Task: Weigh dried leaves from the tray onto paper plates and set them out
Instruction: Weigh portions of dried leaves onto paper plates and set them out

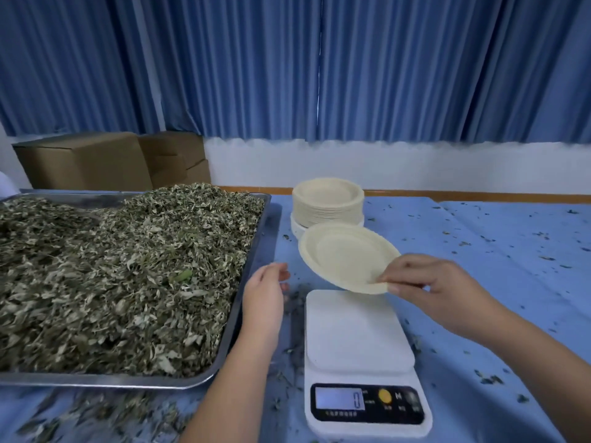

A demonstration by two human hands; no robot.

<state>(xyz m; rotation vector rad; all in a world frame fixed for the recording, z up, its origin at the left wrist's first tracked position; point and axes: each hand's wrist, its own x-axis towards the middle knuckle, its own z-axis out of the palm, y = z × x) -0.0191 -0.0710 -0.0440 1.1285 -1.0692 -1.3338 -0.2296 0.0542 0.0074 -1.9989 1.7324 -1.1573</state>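
Observation:
A big steel tray [252, 260] on the left is heaped with dried leaves [121, 276]. My right hand [438, 289] pinches the near rim of one cream paper plate [342, 254], held tilted in the air just beyond the white kitchen scale [361, 356]. The scale's platform is bare and its display reads 0. My left hand [265, 292] hovers between the tray's right edge and the scale, fingers loosely curled, holding nothing. A stack of paper plates [329, 203] stands behind the held plate.
A blue cloth [495, 266] covers the table, sprinkled with leaf crumbs, thickest at the front left. Cardboard boxes [96, 161] sit behind the tray. Blue curtains hang along the back wall.

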